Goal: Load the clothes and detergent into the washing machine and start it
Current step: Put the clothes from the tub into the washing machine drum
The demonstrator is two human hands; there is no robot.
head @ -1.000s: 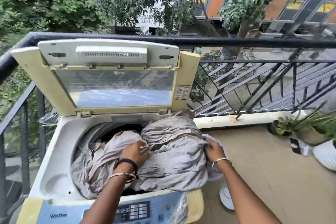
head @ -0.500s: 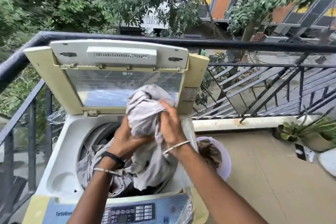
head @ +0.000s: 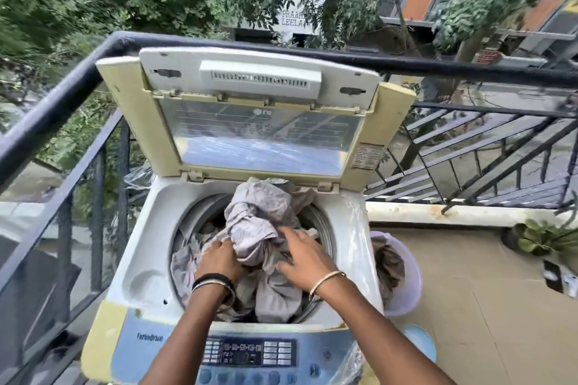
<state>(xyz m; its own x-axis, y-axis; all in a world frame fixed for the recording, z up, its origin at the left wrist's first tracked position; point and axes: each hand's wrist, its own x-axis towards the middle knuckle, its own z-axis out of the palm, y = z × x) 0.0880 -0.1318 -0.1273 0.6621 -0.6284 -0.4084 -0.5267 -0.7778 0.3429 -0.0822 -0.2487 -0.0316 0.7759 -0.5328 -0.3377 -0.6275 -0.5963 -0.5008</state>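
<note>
Over the drum (head: 323,230), left hand (head: 219,261) clamps grey cloth (head: 259,216); right hand (head: 305,261) presses it, grip apart.

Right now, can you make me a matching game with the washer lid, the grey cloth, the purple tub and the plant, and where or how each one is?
1 lid
2 grey cloth
3 purple tub
4 plant

A on the floor, far right
B propped open
C piled in the washer
D on the floor beside the washer, cloth inside

Pairs: 1-B, 2-C, 3-D, 4-A.
</note>
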